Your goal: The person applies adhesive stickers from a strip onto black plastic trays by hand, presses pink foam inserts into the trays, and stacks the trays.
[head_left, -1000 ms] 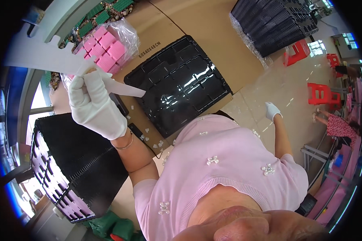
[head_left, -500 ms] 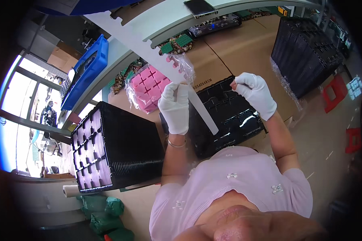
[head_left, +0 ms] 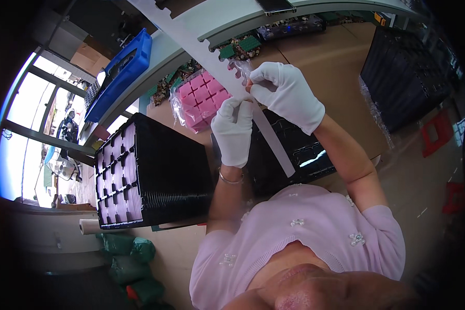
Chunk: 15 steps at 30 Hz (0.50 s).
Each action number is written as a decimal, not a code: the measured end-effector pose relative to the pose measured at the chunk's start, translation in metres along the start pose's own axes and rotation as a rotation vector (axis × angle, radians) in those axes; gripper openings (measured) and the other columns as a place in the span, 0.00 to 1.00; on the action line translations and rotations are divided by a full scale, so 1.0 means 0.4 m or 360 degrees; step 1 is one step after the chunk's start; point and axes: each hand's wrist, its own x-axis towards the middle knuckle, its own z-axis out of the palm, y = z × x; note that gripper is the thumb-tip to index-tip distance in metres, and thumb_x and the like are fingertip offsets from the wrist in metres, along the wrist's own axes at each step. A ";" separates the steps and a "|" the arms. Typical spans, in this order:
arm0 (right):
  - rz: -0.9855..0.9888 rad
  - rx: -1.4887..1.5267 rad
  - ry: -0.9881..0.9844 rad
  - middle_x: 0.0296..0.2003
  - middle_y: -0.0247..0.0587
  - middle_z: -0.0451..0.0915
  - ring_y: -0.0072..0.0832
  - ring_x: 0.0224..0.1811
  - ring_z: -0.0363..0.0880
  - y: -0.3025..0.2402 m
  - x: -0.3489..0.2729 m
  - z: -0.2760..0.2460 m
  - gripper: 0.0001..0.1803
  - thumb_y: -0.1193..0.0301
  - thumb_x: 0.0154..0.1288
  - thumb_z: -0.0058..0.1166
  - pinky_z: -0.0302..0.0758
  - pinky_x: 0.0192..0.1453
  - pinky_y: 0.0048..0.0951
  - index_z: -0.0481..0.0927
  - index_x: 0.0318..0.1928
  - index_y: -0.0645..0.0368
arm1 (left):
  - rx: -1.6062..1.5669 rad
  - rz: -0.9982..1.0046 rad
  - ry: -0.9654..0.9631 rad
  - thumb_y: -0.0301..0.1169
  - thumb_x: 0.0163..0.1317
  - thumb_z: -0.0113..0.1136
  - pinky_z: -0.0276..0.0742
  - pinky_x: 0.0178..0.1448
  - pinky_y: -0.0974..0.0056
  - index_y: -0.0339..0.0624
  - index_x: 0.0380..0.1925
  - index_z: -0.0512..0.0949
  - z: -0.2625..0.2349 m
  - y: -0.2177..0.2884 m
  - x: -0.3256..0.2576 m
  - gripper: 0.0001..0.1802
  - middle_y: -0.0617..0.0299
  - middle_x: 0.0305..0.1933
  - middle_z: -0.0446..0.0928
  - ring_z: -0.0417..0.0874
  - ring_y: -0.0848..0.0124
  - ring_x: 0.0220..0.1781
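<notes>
My left hand (head_left: 233,134), in a white glove with bare fingertips, pinches a long white strip (head_left: 206,57) with a notched edge. The strip runs from the upper left down past my hand to a plain tail. At the strip's edge, close to my left fingertips, my right hand (head_left: 292,98) has thumb and forefinger pressed together. It wears a white glove too, and what it pinches is too small to make out. Below both hands lies a glossy black tray (head_left: 307,147) with dividers, partly hidden by the strip and my arms.
A tall stack of black trays (head_left: 175,160) stands at left, another stack (head_left: 405,77) at right. Beyond my hands lies a plastic-wrapped pink divided tray (head_left: 204,98). A blue bin (head_left: 116,77) sits at upper left. A red stool-like object (head_left: 436,134) is at right.
My right hand has moved left and up from over the black tray to the strip's edge, beside my left hand. The left hand keeps its pinch on the strip.
</notes>
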 end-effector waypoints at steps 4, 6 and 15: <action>-0.0536 -0.0399 0.0291 0.28 0.36 0.77 0.22 0.31 0.77 -0.005 -0.030 0.011 0.06 0.81 0.52 0.61 0.74 0.35 0.23 0.78 0.32 0.62 | -0.0361 0.0107 0.0010 0.29 0.60 0.64 0.71 0.38 0.74 0.36 0.38 0.78 0.005 0.068 0.022 0.10 0.67 0.30 0.79 0.74 0.81 0.31; -0.0711 -0.0582 0.0386 0.27 0.36 0.76 0.25 0.29 0.76 -0.001 -0.051 0.013 0.08 0.81 0.50 0.61 0.73 0.33 0.25 0.77 0.32 0.61 | -0.0221 0.0061 -0.0001 0.30 0.61 0.63 0.70 0.36 0.73 0.35 0.37 0.78 0.010 0.086 0.051 0.09 0.67 0.29 0.77 0.73 0.82 0.30; 0.0539 -0.0555 0.0168 0.28 0.35 0.74 0.26 0.29 0.73 0.326 -0.297 -0.248 0.04 0.76 0.58 0.54 0.70 0.35 0.22 0.76 0.34 0.61 | -0.0170 0.0036 0.0549 0.31 0.67 0.57 0.75 0.33 0.72 0.30 0.36 0.77 -0.055 0.037 0.062 0.11 0.58 0.31 0.80 0.77 0.76 0.28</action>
